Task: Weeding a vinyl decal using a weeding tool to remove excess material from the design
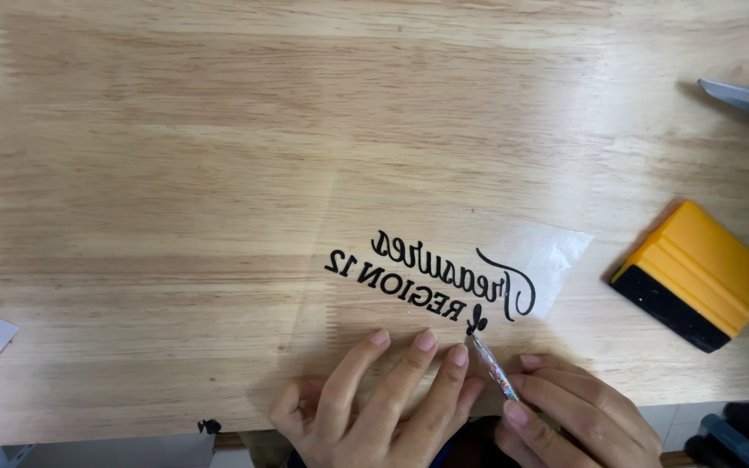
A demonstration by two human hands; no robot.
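The clear film (444, 260) with black lettering lies flat on the worktop (175, 173). Left hand (374, 394) presses the film's near edge, fingers spread flat. Right hand (578, 412) pinches a weeding tool (491, 368), tip touching the lettering's small ornament. A yellow squeegee (695, 273) sits right of the film.

Matt wooden table (175, 173); glossy clear film (556, 251); yellow plastic squeegee (704, 269).

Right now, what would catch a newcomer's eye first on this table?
Probably the clear film sheet with black cut lettering at the middle of the pale wooden table, pinned by the left hand while the right hand works a thin pointed tool at its lower edge. Next, the yellow squeegee with a black edge lying to the right.
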